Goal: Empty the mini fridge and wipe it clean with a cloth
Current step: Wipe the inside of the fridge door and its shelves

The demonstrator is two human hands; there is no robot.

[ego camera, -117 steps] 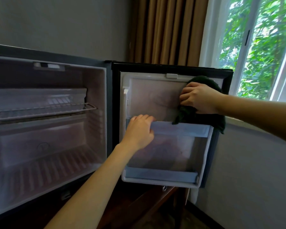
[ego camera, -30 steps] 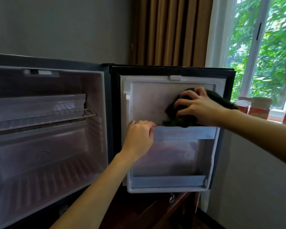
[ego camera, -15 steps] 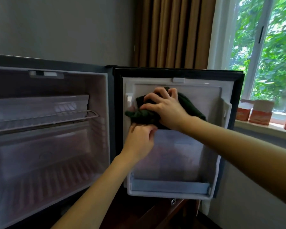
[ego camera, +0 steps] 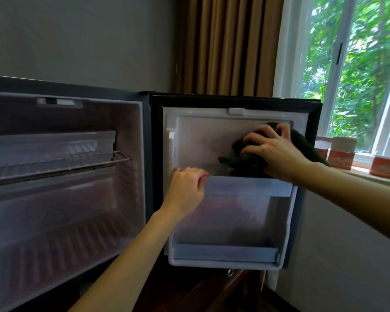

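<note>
Head view: right hand [ego camera: 277, 152] clutches a dark cloth [ego camera: 236, 161] against the open door [ego camera: 200, 143] of the fridge [ego camera: 65, 199]; left hand [ego camera: 185, 190] curls over the door shelf [ego camera: 245, 185] rim. Curtain [ego camera: 225, 46] and window [ego camera: 358, 64] behind, boxes [ego camera: 342, 152] on the sill [ego camera: 365, 172]

Since 0.5 s ago, my right hand [ego camera: 273, 152] has swept the cloth [ego camera: 245, 162] across the upper door liner [ego camera: 200, 140] from the 9 o'clock side to the 3 o'clock side.
</note>
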